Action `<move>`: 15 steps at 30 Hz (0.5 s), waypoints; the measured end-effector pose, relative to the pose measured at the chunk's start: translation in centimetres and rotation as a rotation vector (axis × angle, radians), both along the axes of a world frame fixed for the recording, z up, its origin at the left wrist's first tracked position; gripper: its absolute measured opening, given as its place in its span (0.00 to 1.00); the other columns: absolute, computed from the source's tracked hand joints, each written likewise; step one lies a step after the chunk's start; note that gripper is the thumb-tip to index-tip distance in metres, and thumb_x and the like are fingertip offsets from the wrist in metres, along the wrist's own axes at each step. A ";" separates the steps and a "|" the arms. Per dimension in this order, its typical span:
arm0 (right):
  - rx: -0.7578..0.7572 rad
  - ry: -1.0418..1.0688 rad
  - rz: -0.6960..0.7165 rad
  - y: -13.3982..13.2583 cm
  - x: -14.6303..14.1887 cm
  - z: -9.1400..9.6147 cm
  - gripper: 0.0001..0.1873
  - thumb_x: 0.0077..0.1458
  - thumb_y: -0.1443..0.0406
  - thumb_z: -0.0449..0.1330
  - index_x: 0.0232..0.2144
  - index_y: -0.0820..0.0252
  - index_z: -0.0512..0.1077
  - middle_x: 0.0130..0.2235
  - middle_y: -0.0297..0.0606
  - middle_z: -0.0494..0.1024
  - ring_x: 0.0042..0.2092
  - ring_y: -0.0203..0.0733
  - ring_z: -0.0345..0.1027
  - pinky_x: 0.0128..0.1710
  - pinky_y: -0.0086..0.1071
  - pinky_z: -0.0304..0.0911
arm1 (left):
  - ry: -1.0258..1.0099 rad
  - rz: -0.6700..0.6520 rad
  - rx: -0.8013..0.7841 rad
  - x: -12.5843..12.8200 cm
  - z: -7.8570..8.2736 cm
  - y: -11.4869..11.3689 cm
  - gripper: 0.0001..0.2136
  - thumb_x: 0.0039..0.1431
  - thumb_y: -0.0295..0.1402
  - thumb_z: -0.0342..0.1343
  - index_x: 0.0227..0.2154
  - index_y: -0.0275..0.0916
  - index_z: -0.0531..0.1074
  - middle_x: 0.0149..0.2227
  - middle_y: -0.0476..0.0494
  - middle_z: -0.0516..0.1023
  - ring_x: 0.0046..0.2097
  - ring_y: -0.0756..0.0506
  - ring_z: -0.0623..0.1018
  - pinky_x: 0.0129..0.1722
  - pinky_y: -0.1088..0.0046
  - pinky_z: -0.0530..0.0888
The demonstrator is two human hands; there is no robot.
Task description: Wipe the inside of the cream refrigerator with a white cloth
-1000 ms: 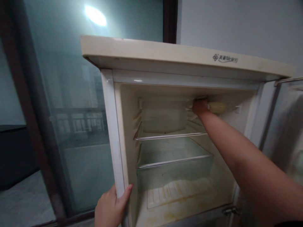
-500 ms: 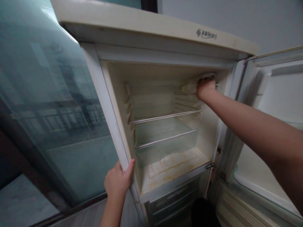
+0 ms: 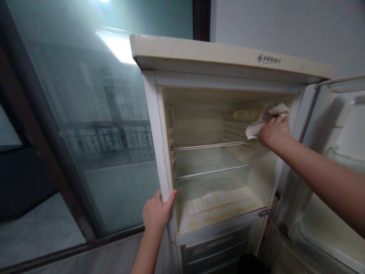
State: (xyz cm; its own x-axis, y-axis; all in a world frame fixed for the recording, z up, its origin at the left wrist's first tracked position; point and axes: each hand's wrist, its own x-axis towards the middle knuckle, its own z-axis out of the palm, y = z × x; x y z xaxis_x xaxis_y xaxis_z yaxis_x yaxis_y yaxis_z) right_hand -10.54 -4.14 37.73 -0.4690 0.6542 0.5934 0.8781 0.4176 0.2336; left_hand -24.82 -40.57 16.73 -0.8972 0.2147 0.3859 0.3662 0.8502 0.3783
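A white cloth (image 3: 256,127) is bunched under my right hand (image 3: 275,130), whose fingers press it to the inner right wall of the fridge, near the front edge. The fridge (image 3: 228,57) is off-white, with its upper compartment uncovered. My left hand (image 3: 157,211) grips the left edge of the fridge frame, thumb on the inner side and fingers round the outside. Glass shelves (image 3: 209,145) cross the compartment. Brownish-yellow stains mark its floor (image 3: 216,217). Further back on the right wall is a yellowish lamp cover (image 3: 242,114).
The fridge door (image 3: 349,125) stands swung out to the right, beside my right arm. Below the compartment are dark freezer drawers (image 3: 216,247). A sliding glass door (image 3: 114,152) with a dark frame is on the left. A pale wall (image 3: 285,30) rises behind.
My right hand has come down and forward along the right wall with the cloth, uncovering the lamp cover. My left hand keeps its hold on the frame. The view has shifted left and up.
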 end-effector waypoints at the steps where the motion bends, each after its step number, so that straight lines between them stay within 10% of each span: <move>1: 0.027 -0.019 -0.030 -0.5 0.5 -0.2 0.26 0.62 0.68 0.45 0.56 0.80 0.69 0.63 0.64 0.62 0.65 0.61 0.51 0.65 0.50 0.41 | -0.005 -0.001 0.002 0.0 0.0 0.0 0.30 0.63 0.56 0.37 0.39 0.38 0.77 0.37 0.31 0.83 0.42 0.31 0.81 0.33 0.65 0.69; 7: 0.143 -0.025 -0.028 -0.6 1.6 -0.9 0.31 0.64 0.69 0.38 0.67 0.80 0.51 0.70 0.53 0.45 0.71 0.58 0.33 0.68 0.48 0.37 | -0.047 0.000 -0.019 -0.4 -0.2 0.0 0.33 0.62 0.58 0.34 0.42 0.37 0.76 0.38 0.30 0.82 0.43 0.29 0.80 0.35 0.63 0.69; 15: 0.107 0.094 0.005 0.4 0.9 -0.7 0.33 0.64 0.63 0.42 0.67 0.77 0.52 0.69 0.62 0.48 0.70 0.61 0.42 0.66 0.55 0.42 | -0.090 -0.002 -0.065 -1.2 -0.2 -0.1 0.34 0.61 0.59 0.33 0.42 0.38 0.76 0.37 0.29 0.82 0.42 0.29 0.80 0.35 0.62 0.70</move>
